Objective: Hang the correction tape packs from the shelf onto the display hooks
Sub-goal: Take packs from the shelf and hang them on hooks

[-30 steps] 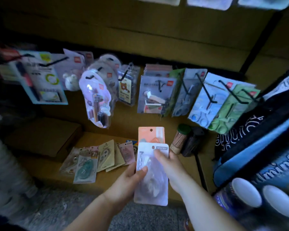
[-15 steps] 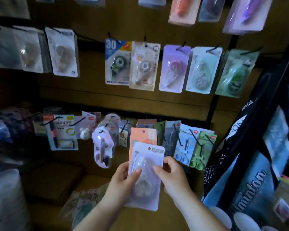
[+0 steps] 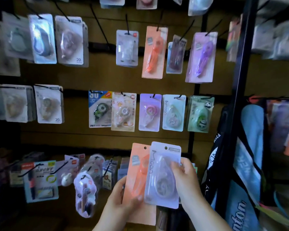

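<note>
Head view: what have the hands got?
— The left hand (image 3: pixel 122 197) grips an orange pack (image 3: pixel 137 169) from below, with the thumb curled over its front near the bottom edge. The right hand (image 3: pixel 186 179) pinches a white pack (image 3: pixel 162 179) by its right edge, fingers bent onto the blister.
— How do the two packs lie?
— Both are upright. The white pack overlaps the orange pack's right side. They are held in front of the display board (image 3: pixel 107 77), low down and right of middle.
— And on the board?
— Just above them a row hangs on black hooks (image 3: pixel 99 26): a blue pack (image 3: pixel 99 109), a pink pack (image 3: pixel 149 112), a mint pack (image 3: pixel 173 113) and a panda pack (image 3: pixel 200 114). Higher up hang a long orange pack (image 3: pixel 154 52) and a purple pack (image 3: pixel 201 57). A blue racket bag (image 3: pixel 245 164) stands at the board's right edge.
</note>
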Motion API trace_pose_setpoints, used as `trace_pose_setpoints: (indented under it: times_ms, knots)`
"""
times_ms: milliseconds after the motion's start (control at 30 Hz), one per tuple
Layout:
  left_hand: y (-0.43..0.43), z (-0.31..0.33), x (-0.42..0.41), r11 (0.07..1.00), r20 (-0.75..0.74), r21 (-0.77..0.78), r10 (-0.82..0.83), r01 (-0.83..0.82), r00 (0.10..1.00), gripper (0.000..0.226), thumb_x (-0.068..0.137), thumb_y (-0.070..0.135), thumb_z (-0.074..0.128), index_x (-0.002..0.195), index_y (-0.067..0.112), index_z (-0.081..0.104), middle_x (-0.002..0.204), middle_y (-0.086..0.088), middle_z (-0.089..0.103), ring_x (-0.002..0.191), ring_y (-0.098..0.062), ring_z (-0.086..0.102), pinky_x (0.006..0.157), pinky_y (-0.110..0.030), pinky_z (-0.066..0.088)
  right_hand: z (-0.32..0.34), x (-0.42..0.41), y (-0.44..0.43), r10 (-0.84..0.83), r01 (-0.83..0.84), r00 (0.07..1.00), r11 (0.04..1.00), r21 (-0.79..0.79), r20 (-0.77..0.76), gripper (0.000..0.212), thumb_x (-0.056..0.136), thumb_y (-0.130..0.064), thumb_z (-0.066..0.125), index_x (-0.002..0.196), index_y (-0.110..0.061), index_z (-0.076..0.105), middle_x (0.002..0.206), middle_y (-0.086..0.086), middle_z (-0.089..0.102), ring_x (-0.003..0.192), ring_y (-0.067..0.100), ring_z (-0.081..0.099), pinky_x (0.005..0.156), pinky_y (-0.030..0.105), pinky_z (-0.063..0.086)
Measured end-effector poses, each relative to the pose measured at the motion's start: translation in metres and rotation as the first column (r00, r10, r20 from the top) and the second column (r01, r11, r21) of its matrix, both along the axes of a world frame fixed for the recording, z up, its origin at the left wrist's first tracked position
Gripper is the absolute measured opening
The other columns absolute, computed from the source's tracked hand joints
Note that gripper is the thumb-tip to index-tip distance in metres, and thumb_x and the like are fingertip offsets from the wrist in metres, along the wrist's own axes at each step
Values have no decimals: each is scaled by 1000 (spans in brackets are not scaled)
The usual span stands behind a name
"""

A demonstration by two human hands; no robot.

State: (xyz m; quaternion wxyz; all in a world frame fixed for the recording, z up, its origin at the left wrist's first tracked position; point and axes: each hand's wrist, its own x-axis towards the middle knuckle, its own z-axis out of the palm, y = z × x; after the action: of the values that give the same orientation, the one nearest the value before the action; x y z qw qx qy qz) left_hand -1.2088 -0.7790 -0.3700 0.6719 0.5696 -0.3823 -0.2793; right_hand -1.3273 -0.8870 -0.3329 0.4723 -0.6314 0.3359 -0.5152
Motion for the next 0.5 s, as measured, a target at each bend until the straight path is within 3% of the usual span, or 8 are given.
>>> trace_pose_setpoints:
  times_ms: [133, 167, 267, 333, 433, 500]
  knots:
    - [-13, 9, 0, 1000, 47, 23, -8, 7, 999, 42, 76, 7, 68, 105, 26, 43, 105, 3, 55, 102, -18, 54, 94, -38, 45, 28, -11, -17, -36, 37, 998, 999, -28, 46, 21, 91, -11, 49, 74, -24, 50, 77, -3, 59, 76, 19, 56, 69, 28, 41]
    - [-16, 13, 1, 1000, 42, 18, -17, 16, 999, 38, 76, 6, 67, 100, 26, 46, 103, 3, 56, 101, -19, 54, 96, -39, 44, 37, -14, -22, -41, 43, 998, 998, -47, 44, 22, 91, -11, 49, 75, -24, 50, 78, -4, 59, 78, 19, 56, 70, 28, 41]
    - [-27, 23, 4, 999, 30, 5, -35, 35, 999, 35, 77, 2, 65, 88, 29, 46, 94, 6, 56, 89, -14, 56, 81, -29, 47, 69, -19, -35, -56, 60, 998, 993, -105, 41, 10, 92, -14, 48, 85, -19, 53, 82, -2, 59, 84, 21, 56, 74, 30, 43]
    - [-35, 27, 11, 998, 17, -23, -51, 51, 999, 37, 76, -2, 65, 92, 27, 47, 98, 0, 58, 90, -18, 56, 74, -28, 47, 89, -20, -44, -83, 87, 996, 986, -144, 35, 5, 93, -16, 48, 95, -17, 52, 88, 1, 59, 85, 20, 55, 78, 31, 45]
    - [-47, 36, 19, 996, 23, -51, -69, 70, 997, 43, 75, -1, 66, 108, 20, 48, 98, 3, 58, 89, -13, 57, 69, -25, 47, 115, -18, -57, -99, 108, 993, 976, -188, 58, 6, 93, -16, 47, 97, -19, 50, 79, -7, 56, 72, 9, 52, 64, 21, 40]
    - [-53, 42, 23, 995, 25, -64, -75, 76, 997, 39, 73, 4, 71, 97, 26, 49, 94, 7, 57, 85, -8, 56, 64, -23, 46, 127, -15, -64, -114, 123, 992, 974, -191, 59, 5, 93, -16, 47, 96, -18, 51, 76, -9, 54, 68, 9, 50, 60, 20, 38]
